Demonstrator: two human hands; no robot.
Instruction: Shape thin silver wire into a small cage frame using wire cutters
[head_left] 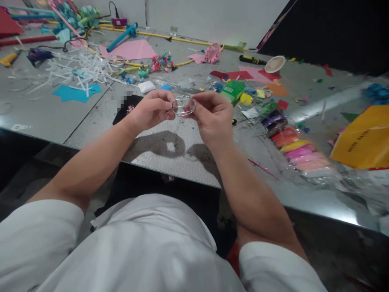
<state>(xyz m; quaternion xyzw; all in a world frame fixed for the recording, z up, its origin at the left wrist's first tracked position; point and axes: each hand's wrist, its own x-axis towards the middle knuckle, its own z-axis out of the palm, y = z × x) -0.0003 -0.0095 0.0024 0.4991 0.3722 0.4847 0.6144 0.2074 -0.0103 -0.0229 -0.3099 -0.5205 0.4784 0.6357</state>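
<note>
A small round silvery ring (183,106), with thin lines across its middle, is held up above the table's near part. My left hand (153,107) pinches its left edge between thumb and fingers. On the opposite edge, my right hand (214,115) grips it the same way. Whether the ring is wire or a beaded band I cannot tell. Both hands cast shadows on the grey tabletop (158,152) below. Just behind my left wrist lies a black item (126,107) with a pinkish pattern, partly covered by the arm.
White paper strips (82,67) and a blue paper piece (77,92) lie left. A green box (232,90) sits beyond my right hand. Packs of coloured clay (299,150) and a yellow packet (363,138) are on the right. A glue gun (39,56) rests far left.
</note>
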